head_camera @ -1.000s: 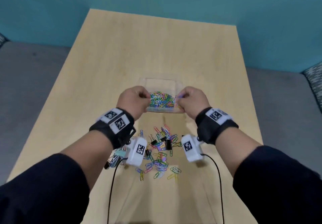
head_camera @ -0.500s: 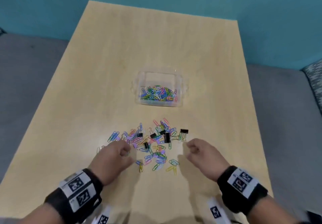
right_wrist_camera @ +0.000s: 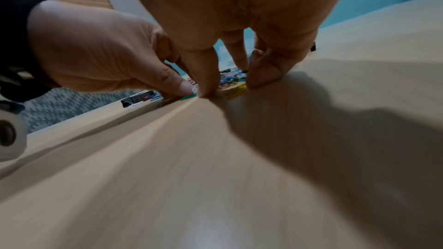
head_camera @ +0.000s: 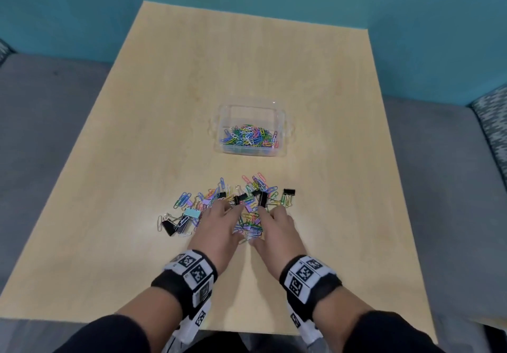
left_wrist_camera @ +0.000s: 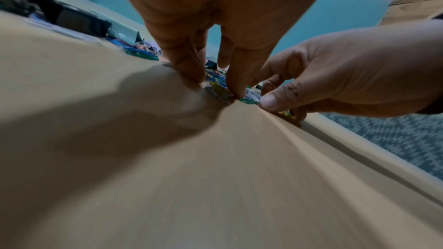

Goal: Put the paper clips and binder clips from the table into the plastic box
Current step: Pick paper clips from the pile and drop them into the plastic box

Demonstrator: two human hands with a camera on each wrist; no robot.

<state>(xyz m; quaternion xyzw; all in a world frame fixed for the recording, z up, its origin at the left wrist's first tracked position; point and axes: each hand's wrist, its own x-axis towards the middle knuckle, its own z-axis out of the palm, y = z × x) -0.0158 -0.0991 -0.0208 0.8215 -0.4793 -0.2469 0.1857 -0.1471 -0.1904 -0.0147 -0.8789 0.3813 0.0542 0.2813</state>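
Paper clips lie between left hand and right hand, fingertips down.

Even, soft overhead light fills the head view, with a pale sheen on the tabletop and wide-angle bending at the edges. Both wrist views are dimmer and streaked with motion blur; the tabletop smears near the lens, and broad soft shadows spread beneath the fingers.
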